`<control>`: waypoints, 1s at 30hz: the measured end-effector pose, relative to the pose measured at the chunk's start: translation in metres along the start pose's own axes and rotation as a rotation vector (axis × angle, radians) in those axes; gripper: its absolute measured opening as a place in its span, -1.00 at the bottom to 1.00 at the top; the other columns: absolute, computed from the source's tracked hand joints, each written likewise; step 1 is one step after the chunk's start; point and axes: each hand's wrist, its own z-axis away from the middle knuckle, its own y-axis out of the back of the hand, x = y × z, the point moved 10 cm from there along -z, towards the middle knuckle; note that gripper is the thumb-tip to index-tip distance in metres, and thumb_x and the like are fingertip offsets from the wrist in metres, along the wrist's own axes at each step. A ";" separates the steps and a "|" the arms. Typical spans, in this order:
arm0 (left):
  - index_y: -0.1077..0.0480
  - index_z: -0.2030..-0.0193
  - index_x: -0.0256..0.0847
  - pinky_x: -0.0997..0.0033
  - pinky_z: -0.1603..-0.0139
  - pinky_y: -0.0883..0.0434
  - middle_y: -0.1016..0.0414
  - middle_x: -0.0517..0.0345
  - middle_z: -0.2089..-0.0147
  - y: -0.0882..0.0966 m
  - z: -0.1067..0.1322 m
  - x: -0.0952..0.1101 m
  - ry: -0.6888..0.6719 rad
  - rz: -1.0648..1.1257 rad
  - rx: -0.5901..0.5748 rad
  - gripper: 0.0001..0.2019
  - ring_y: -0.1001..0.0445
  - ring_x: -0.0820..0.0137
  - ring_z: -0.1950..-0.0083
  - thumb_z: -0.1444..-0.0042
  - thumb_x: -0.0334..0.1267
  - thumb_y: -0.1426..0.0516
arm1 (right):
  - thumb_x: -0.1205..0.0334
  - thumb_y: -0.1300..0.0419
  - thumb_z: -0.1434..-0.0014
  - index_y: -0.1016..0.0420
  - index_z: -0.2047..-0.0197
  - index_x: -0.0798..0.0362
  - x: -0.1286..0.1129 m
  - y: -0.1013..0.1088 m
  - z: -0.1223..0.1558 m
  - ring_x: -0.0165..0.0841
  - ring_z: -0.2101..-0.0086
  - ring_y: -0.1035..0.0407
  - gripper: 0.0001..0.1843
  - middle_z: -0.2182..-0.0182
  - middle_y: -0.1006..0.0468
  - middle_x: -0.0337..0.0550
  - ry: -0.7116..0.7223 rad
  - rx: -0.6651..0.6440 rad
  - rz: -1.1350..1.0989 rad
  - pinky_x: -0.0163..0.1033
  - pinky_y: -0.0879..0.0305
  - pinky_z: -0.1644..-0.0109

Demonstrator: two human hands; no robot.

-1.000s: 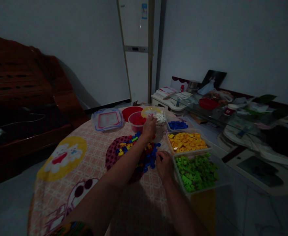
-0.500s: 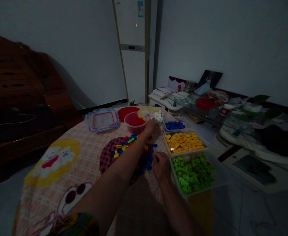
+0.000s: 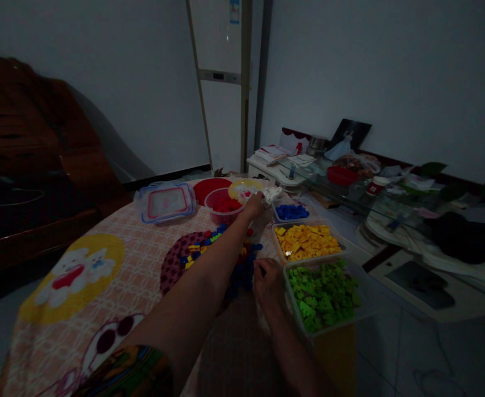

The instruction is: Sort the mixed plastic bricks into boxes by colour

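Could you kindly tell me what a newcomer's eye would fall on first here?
Probably the bright green pieces, in the clear box at the near right, with the yellow pieces just beyond. Next, perhaps, the left hand, stretched out past the mixed heap beside the white pieces.

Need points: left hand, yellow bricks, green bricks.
left hand [image 3: 254, 206]: head view, back of the hand.
yellow bricks [image 3: 308, 241]: head view, middle of the pile in its clear box.
green bricks [image 3: 323, 295]: head view, middle of the pile in the nearest clear box.
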 end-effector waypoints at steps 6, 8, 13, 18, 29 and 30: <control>-0.34 -0.22 -0.29 0.17 -0.15 -0.40 -0.48 -0.24 -0.12 0.014 0.012 0.015 -0.079 0.053 0.051 -0.51 -0.49 0.15 -0.09 -0.10 -0.38 -0.15 | 0.37 -0.09 -0.21 -0.60 0.32 0.02 -0.004 0.004 0.000 -0.25 0.23 -0.41 -0.76 0.32 -0.59 -0.08 0.013 0.018 0.019 -0.19 -0.28 0.09; -0.32 -0.25 -0.29 0.16 -0.22 -0.37 -0.46 -0.21 -0.17 0.027 0.026 0.010 -0.091 0.054 0.093 -0.48 -0.47 0.16 -0.14 -0.10 -0.40 -0.13 | 0.37 -0.09 -0.21 -0.59 0.33 0.02 -0.005 0.004 -0.001 -0.25 0.22 -0.41 -0.76 0.32 -0.59 -0.08 0.021 0.013 0.029 -0.19 -0.28 0.08; -0.35 -0.24 -0.30 0.19 -0.21 -0.38 -0.46 -0.16 -0.16 0.079 0.077 -0.019 -0.112 -0.043 0.297 -0.53 -0.45 0.20 -0.15 -0.16 -0.40 -0.06 | 0.39 -0.09 -0.20 -0.60 0.31 0.03 0.000 -0.001 -0.001 -0.24 0.18 -0.41 -0.76 0.28 -0.59 -0.06 0.032 -0.026 0.035 -0.18 -0.29 0.04; -0.49 -0.04 -0.30 0.18 -0.16 -0.40 -0.54 -0.15 -0.02 0.084 0.102 -0.041 -0.040 -0.219 0.181 -0.66 -0.47 0.13 -0.08 -0.13 -0.29 -0.14 | 0.35 -0.09 -0.23 -0.60 0.30 0.03 0.002 -0.002 -0.001 -0.25 0.19 -0.41 -0.76 0.28 -0.59 -0.06 0.041 -0.027 0.032 -0.18 -0.29 0.04; -0.53 0.18 -0.30 0.25 -0.09 -0.40 -0.55 -0.14 0.12 0.045 0.071 -0.001 -0.094 -0.160 0.130 -0.75 -0.47 0.18 0.02 -0.26 -0.33 -0.02 | 0.37 -0.09 -0.22 -0.61 0.29 0.02 -0.003 0.002 -0.001 -0.24 0.20 -0.42 -0.75 0.28 -0.61 -0.06 0.031 -0.015 0.050 -0.19 -0.29 0.07; -0.52 0.17 -0.31 0.25 -0.09 -0.39 -0.55 -0.14 0.11 0.042 0.069 0.002 -0.102 -0.163 0.128 -0.75 -0.48 0.19 0.02 -0.26 -0.34 -0.01 | 0.37 -0.09 -0.22 -0.61 0.30 0.02 -0.003 0.002 -0.001 -0.24 0.20 -0.42 -0.75 0.28 -0.61 -0.06 0.034 -0.015 0.047 -0.19 -0.29 0.07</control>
